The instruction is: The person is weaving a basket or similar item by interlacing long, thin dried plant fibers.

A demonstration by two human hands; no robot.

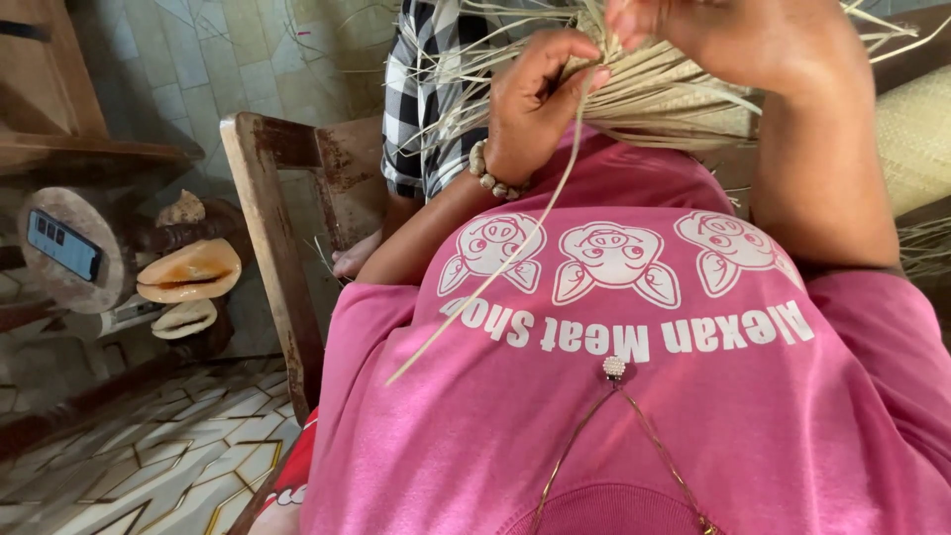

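Near the top of the view, both hands work at a bundle of pale straw strips (pixel 654 94) that fans out over the person's chest. On the left hand (pixel 535 99) the fingers are curled almost closed, and thumb and fingertips pinch one long straw strip (pixel 505 263). From this pinch the strip runs down and away below the hand, across the front of the pink shirt (pixel 634 396), and its free end hangs loose over the shirt. A beaded bracelet (pixel 492 170) sits on the wrist just under this hand.

Just beside it, on the other side of the bundle, the right hand (pixel 733 35) rests on top of the strips, with its fingers bent down into them. Part of this hand is cut off by the upper edge, so I cannot tell how tight it closes or whether it really grips the strips.

Behind the left hand a checked cloth (pixel 421 99) shows through the loose straw ends. Further out from that hand stands a worn wooden frame (pixel 272 248). Well apart, beyond the frame, large seashells (pixel 188 272) lie beside a phone (pixel 64 245) on a round wooden block.
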